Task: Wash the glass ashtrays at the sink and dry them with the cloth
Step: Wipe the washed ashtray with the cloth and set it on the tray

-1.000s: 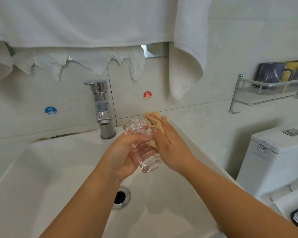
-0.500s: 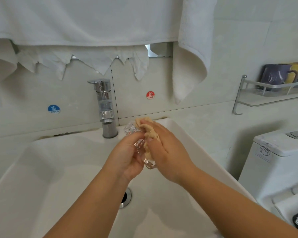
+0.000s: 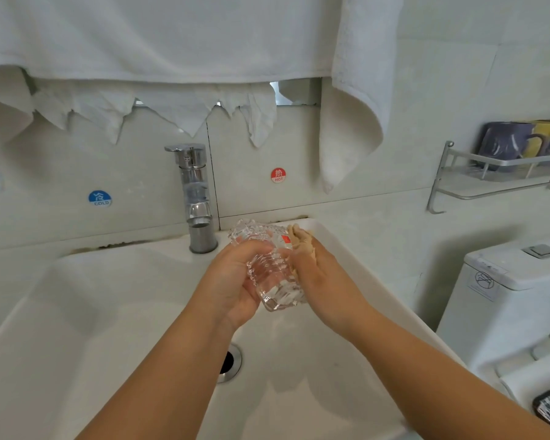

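A clear, ribbed glass ashtray [image 3: 272, 274] is held on edge above the white sink [image 3: 77, 312], just right of the tap. My left hand [image 3: 235, 287] grips it from the left with fingers curled over its rim. My right hand [image 3: 321, 281] presses a small beige cloth [image 3: 300, 241] against the ashtray's right side; the cloth sticks out above my fingers and most of it is hidden behind the hand.
A chrome tap [image 3: 194, 198] stands at the back of the sink and the drain [image 3: 231, 362] lies below my hands. White towels [image 3: 172, 36] hang overhead. A wall rack [image 3: 496, 176] holds mugs at right, above a toilet tank [image 3: 515, 300].
The ashtray has turned in my hands and shows more of its ribbed body. The cloth has slid along its right side, and both hands sit a little farther from the tap.
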Tool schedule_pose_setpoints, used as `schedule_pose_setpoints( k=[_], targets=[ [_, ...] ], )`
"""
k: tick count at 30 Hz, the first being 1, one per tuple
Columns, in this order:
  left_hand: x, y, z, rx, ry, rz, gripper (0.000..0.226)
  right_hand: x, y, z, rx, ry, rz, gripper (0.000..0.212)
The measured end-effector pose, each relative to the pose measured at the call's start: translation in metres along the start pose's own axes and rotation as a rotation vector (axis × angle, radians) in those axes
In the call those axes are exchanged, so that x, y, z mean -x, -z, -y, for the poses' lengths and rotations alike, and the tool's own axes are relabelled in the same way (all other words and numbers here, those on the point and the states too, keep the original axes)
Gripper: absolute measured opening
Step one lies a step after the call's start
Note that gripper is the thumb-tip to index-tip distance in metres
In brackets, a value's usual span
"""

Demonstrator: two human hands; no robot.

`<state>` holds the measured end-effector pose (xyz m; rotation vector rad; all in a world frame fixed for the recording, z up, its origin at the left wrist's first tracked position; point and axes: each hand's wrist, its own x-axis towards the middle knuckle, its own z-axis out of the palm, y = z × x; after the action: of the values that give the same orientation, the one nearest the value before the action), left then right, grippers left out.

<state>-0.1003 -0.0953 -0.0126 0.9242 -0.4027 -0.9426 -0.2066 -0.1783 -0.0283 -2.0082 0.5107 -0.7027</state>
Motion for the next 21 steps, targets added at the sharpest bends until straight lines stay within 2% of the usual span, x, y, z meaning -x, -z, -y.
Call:
schedule_pose_setpoints(
  k=[2,3,5,8,10,12,13,15,17,19,21],
  targets=[
    [-0.003,0.002,0.002,0.001,-0.007,0.001,0.017,0.005,-0.006,0.001,0.042,0.04,-0.023,0.019],
    [-0.003,0.002,0.003,-0.019,-0.012,0.009,0.015,0.006,-0.009,0.001,0.071,0.061,-0.031,0.023],
    [-0.003,0.001,0.006,-0.068,0.003,0.043,0.014,0.008,-0.012,0.008,0.139,0.142,-0.022,0.044],
    [0.001,-0.001,0.007,-0.08,0.061,0.103,0.024,0.001,-0.002,0.016,0.277,0.163,0.056,0.056],
    [0.003,-0.002,0.006,-0.07,0.072,0.124,0.023,-0.006,0.012,0.017,0.327,0.075,0.108,0.055],
    [0.005,-0.004,0.005,-0.077,0.092,0.128,0.021,-0.01,0.026,0.017,0.094,-0.051,0.103,0.032],
    [0.006,-0.004,0.004,-0.081,0.104,0.124,0.02,-0.011,0.032,0.017,0.002,-0.111,0.1,0.03],
    [0.008,-0.004,0.003,-0.085,0.124,0.128,0.021,-0.012,0.046,0.013,-0.006,-0.166,0.121,0.055],
    [0.009,-0.003,0.001,-0.079,0.13,0.133,0.025,-0.016,0.056,0.01,0.044,-0.233,0.121,0.064],
    [0.009,-0.004,0.0,-0.074,0.133,0.144,0.027,-0.021,0.064,0.008,0.033,-0.29,0.097,0.052],
    [0.011,-0.005,0.0,-0.076,0.136,0.162,0.029,-0.024,0.067,0.008,0.076,-0.289,0.029,0.029]
  ],
)
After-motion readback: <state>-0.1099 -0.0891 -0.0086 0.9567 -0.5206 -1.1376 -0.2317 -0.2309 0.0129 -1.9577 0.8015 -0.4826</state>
